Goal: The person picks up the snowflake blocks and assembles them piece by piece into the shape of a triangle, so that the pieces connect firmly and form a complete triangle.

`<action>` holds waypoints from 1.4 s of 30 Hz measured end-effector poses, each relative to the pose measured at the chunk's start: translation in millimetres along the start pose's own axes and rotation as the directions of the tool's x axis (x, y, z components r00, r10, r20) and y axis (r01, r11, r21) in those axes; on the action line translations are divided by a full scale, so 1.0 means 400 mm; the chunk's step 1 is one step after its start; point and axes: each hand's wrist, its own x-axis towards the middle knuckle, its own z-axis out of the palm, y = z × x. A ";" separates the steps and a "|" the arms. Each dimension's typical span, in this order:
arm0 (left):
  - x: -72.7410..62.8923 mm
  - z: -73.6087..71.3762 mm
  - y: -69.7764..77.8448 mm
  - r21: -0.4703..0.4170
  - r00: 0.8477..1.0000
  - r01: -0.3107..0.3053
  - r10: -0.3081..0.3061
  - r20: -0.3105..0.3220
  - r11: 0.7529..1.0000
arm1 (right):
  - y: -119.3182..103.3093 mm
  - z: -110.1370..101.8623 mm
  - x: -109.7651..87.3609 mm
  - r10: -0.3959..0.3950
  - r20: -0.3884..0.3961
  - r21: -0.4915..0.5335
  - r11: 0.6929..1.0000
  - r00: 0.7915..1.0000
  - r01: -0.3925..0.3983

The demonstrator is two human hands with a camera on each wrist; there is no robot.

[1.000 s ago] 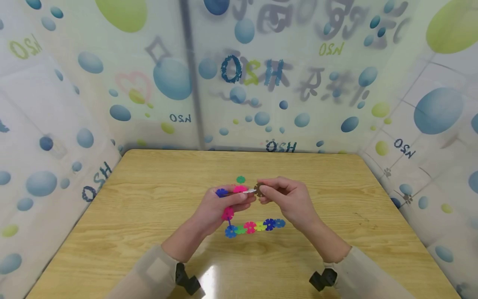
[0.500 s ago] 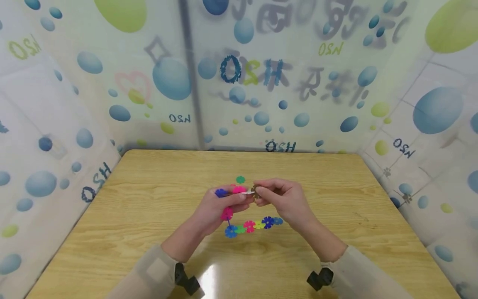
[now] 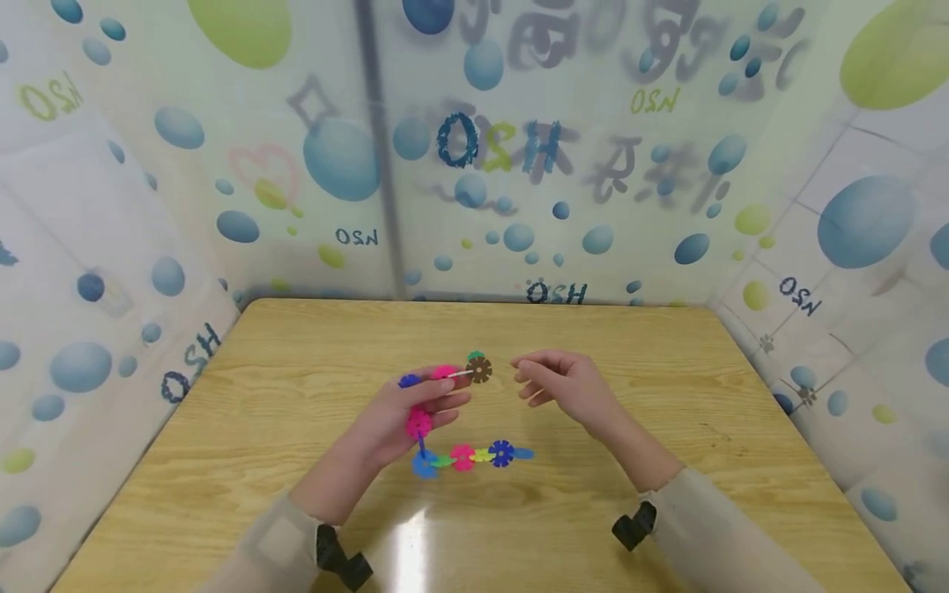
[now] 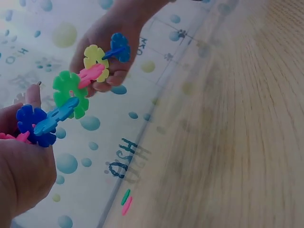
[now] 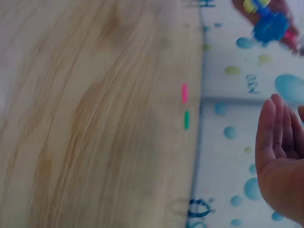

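Note:
My left hand pinches a chain of flower-shaped plastic discs between thumb and fingers. At its upper end a brown disc is joined to a white disc seen edge-on by the thumb. A pink disc hangs below the palm. From there the chain runs right through a light-blue disc, a green disc, a yellow disc and others to a blue end disc. My right hand is apart to the right, fingers loosely bent, holding nothing.
On the wooden table, beyond the hands, lie a loose green disc and a loose pink disc. In the head view the brown disc partly covers the green one. Patterned curtains surround the table's back and sides.
The right hand has let go of the brown disc, which stays on the chain. The left hand has moved left with the chain, leaving a gap between the hands.

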 end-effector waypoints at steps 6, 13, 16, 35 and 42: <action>-0.034 -0.045 0.025 -0.034 1.000 -0.003 0.002 -0.027 0.999 | 0.063 0.000 0.080 0.041 0.101 -0.183 0.983 0.994 -0.022; -0.048 -0.066 0.034 -0.031 1.000 0.014 -0.015 -0.025 0.999 | 0.109 0.065 0.187 0.074 0.276 -0.492 0.867 0.958 0.075; -0.048 -0.068 0.030 -0.047 1.000 0.017 -0.018 -0.016 0.999 | 0.117 0.092 0.206 0.081 0.325 -0.602 0.786 0.942 0.140; -0.027 -0.061 0.023 -0.065 1.000 0.027 -0.028 -0.008 0.997 | 0.104 0.017 0.109 0.081 0.330 -0.778 0.588 0.940 0.223; -0.019 -0.052 0.017 -0.058 1.000 0.031 -0.031 -0.001 0.998 | 0.103 -0.010 0.077 0.075 0.354 -0.777 0.578 0.932 0.249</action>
